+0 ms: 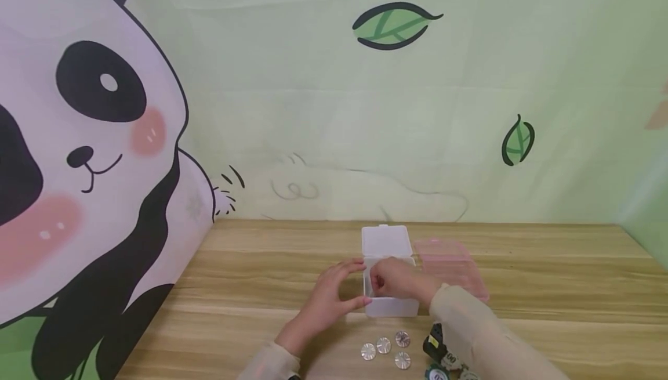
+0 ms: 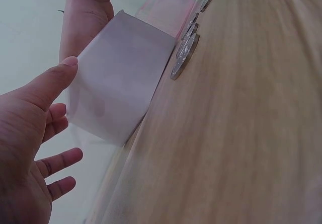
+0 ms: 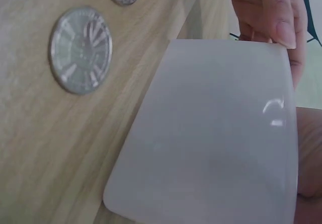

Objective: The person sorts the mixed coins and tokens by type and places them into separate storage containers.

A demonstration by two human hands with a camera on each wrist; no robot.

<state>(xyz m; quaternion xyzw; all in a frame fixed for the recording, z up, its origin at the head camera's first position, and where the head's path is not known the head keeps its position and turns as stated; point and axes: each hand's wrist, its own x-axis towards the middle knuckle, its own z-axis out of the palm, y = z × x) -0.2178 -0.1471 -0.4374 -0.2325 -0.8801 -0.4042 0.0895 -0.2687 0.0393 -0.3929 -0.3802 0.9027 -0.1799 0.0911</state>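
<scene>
A white plastic box point(image 1: 392, 308) stands on the table with its lid point(image 1: 386, 241) tipped back. My left hand point(image 1: 334, 290) holds the box's left end, thumb at the near corner and index finger toward the far corner; in the left wrist view the other fingers are spread loosely. Inside the box is my right hand point(image 1: 399, 278), its fingers bent downward. The walls hide its fingertips, so whether it pinches anything does not show. Several silver disc-shaped coins point(image 1: 383, 345) lie flat in front of the box, one coin point(image 3: 80, 50) large in the right wrist view.
A translucent pink box point(image 1: 459, 270) is just right of the white one, partly behind my right forearm. Poker chips point(image 1: 437, 373) lie at the front right, beside a small black device point(image 1: 434, 340) near my right sleeve. A panda-printed cloth point(image 1: 292, 107) backs the wooden table.
</scene>
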